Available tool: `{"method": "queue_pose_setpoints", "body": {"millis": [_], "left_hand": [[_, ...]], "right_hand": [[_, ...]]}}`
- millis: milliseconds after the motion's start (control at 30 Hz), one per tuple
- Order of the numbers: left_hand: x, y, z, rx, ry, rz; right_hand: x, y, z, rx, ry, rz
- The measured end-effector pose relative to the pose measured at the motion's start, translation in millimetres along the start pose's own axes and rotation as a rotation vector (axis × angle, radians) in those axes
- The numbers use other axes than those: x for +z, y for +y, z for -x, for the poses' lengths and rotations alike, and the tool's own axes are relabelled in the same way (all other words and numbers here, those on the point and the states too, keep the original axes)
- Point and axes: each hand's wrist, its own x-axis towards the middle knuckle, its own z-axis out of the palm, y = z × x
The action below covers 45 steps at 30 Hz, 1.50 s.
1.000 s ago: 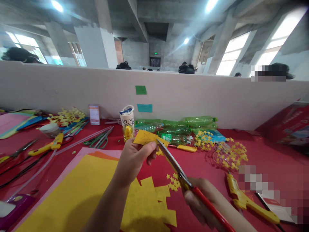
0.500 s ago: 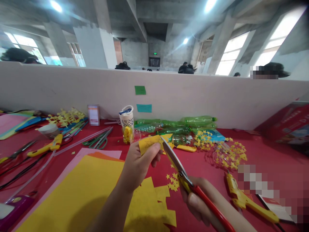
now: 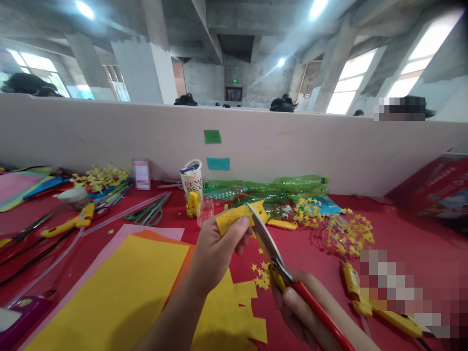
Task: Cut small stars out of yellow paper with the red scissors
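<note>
Head view: left hand [image 3: 217, 251] pinches paper [image 3: 231, 217], right hand [image 3: 291, 301] grips scissors [image 3: 266, 240] at its edge, bare table [image 3: 312, 253] rightward, jar [image 3: 193, 206] beyond holding something yellow.

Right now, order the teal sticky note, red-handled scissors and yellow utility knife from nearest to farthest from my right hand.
1. Red-handled scissors: in the right hand
2. Yellow utility knife: ahead on table
3. Teal sticky note: left, on the partition

The red-handled scissors [image 3: 277, 264] pair shiny metal blades with smooth, glossy plastic handles. The small line-marked yellow strip [image 3: 232, 218] looks like matt paper, as does the broad flat yellow sheet [image 3: 120, 285]. The translucent green bottles [image 3: 302, 183] are glossy plastic; the white partition [image 3: 278, 146] looks smooth.
</note>
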Motion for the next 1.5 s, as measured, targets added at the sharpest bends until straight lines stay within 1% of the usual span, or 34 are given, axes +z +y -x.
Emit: {"method": "queue_pose_setpoints", "body": {"millis": [100,167,367,533,733,867,1033,1100,1233,1333,1500], "left_hand": [[0.1,1,0,-0.003,-0.002,0.018],[-0.2,1,0,-0.008,-0.003,0.025],[-1.9,2,1,-0.005,-0.006,0.033],[-3.8,-1,1,-0.009,-0.018,0.077],[-4.3,-1,-1,-0.004,0.049,0.186],[-5.1,1,-2,0.028,0.11,0.207],[-9.5,0,-3,0.066,0.135,0.223],[-10.6,0,-4,0.078,0.13,0.202],[-12.3,2,-5,0.1,0.14,0.081],[-14.1,2,-4,0.106,0.117,-0.003],[-16.6,0,-5,0.094,0.085,-0.025]], "right_hand": [[2,-2,1,0.02,0.062,0.043],[3,-3,1,0.031,0.074,0.057],[1,-8,-1,0.052,0.053,0.05],[-3,-8,-3,0.032,0.021,0.061],[-6,-10,-3,0.035,0.0,0.064],[-5,-6,-5,0.044,0.015,0.085],[-2,-2,-5,0.065,0.003,0.095],[-2,-4,-4,0.06,0.002,0.094],[-4,-9,-1,0.017,-0.012,0.074],[-4,-11,0,-0.018,-0.033,0.072],[-5,-12,2,-0.063,-0.047,0.109]]}}
